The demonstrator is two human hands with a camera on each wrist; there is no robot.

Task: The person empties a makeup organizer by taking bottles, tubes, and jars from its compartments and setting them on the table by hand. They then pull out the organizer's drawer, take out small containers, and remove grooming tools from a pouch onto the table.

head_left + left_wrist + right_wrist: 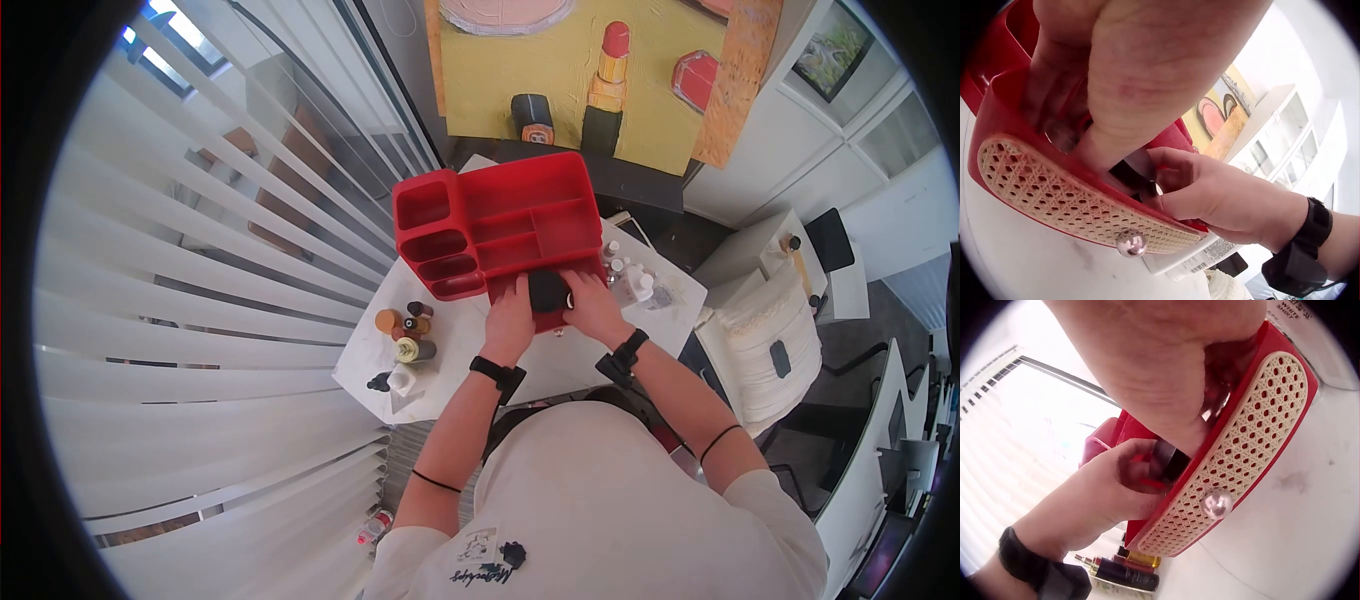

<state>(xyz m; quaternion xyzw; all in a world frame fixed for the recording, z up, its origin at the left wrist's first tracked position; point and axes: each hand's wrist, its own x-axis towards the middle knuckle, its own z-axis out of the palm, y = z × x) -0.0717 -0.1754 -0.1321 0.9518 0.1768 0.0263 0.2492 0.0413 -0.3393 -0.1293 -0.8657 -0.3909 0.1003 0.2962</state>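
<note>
A red organizer point(525, 215) stands on the white table with its front drawer pulled out, and both hands reach into that drawer. In the head view a dark round case point(548, 290) lies between them. My left hand point(510, 322) grips its left side, fingers down inside the drawer. From the right, my right hand point(598, 308) holds the opposite side with thumb and fingers curled. Both wrist views show the drawer's woven cane front point(1238, 447) and round silvery knob point(1131, 243). Shiny surfaces glint by the fingers; the drawer wall hides the lower part of the case.
Several small bottles point(408, 350) stand on the table's left side, and white bottles point(630, 280) on the right. Behind the organizer rises a yellow painting point(560, 90). Window blinds point(210, 340) run along the left; a white chair point(760, 340) is at right.
</note>
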